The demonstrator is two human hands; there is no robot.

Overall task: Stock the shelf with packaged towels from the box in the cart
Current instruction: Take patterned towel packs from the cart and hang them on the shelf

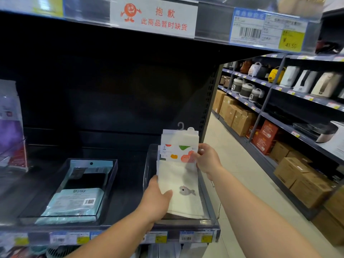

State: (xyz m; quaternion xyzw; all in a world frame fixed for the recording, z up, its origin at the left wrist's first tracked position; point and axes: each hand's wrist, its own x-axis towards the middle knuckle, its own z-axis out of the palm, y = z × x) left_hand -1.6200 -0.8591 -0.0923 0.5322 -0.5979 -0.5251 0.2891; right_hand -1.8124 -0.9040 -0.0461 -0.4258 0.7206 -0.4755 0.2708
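Seating a packaged towel (179,175) into the clear acrylic bin (149,164) at the right end of the shelf (130,183). My left hand (157,202) grips the pkg's lower left edge, thumb on the front face, fingers hidden behind. My right hand (206,158) pinches the upper right edge at the printed paper band (177,152). Pkg stands tilted back, bottom inside the bin, plastic hanger hook (180,126) uppermost.

Handling, est.: light, soft, compliant. White terry body will flex and sag if held by one corner; the band zone looks like the stiffest part. Recommended hold: two-point, opposite edges, as now. Film wrap, if any, can't be confirmed; treat surface as low-slip fabric. Not fragile, but the hook could snag on the bin wall.

Counts:
- Towels in hand: 1 clearly; edges of 1 or more pkgs show behind it on the left, exact qty can't tell.
- Acrylic bins in view: 2. The left bin (109,183) holds a teal towel pkg (74,202) lying flat, w/ a dark pkg (87,177) behind it.
- Embroidered whale (187,190): 1.
- Out-of-stock sign (154,17) on upper rail: 1.
- Cart and supply box: not in view.
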